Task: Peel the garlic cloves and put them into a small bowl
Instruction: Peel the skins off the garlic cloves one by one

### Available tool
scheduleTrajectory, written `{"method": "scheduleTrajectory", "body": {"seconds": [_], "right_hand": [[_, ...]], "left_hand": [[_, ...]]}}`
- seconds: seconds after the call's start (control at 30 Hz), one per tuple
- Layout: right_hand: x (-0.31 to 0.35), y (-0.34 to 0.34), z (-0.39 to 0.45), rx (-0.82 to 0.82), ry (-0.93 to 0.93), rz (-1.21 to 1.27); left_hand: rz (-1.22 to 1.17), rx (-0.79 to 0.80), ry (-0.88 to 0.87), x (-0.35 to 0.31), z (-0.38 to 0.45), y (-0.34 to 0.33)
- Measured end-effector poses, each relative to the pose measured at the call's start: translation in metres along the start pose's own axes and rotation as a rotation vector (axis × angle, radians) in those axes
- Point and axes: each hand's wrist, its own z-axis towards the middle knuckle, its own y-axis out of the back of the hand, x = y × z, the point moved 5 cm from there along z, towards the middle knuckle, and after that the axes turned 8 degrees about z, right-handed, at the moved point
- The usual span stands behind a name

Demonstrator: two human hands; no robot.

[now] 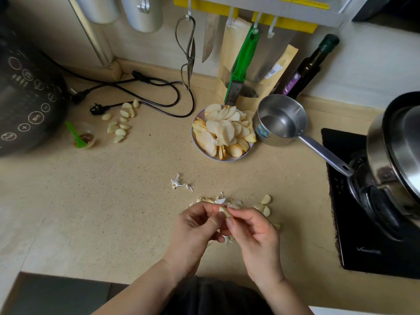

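Observation:
A pale garlic clove [225,211] is pinched between the fingertips of my left hand [197,230] and my right hand [252,235], just above the beige counter [113,201]. Loose papery skins [220,201] lie right behind my fingers, and a few more skins [179,183] sit farther back. Three peeled cloves [264,205] rest on the counter to the right of my hands. A group of several cloves [120,123] lies at the back left. A small clear cup [79,135] with a green spoon stands beside them.
A plate of sliced fruit [223,133] and a steel saucepan [280,120] with a long handle stand behind my hands. A black stove with a lidded pot [395,160] is at the right. A dark cooker [25,98] and its cords occupy the back left.

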Motion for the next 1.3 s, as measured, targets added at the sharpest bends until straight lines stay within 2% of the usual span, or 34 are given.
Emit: {"method": "scheduleTrajectory", "body": {"seconds": [0.27, 1.1, 1.17, 1.3], "right_hand": [[0.0004, 0.0004, 0.0012, 0.05, 0.001, -0.012], [0.0015, -0.0011, 0.0011, 0.048, 0.053, -0.029], [0.0019, -0.0013, 0.001, 0.033, 0.064, -0.066], [0.0052, 0.0027, 0.003, -0.069, 0.14, -0.301]], "left_hand": [[-0.132, 0.037, 0.076, 0.0039, 0.0, 0.0016], [-0.136, -0.007, 0.049, 0.0051, 0.0006, 0.002], [-0.147, -0.013, 0.047, 0.005, -0.0004, 0.0001], [-0.197, 0.032, 0.083, 0.0068, -0.0032, -0.0059]]}}
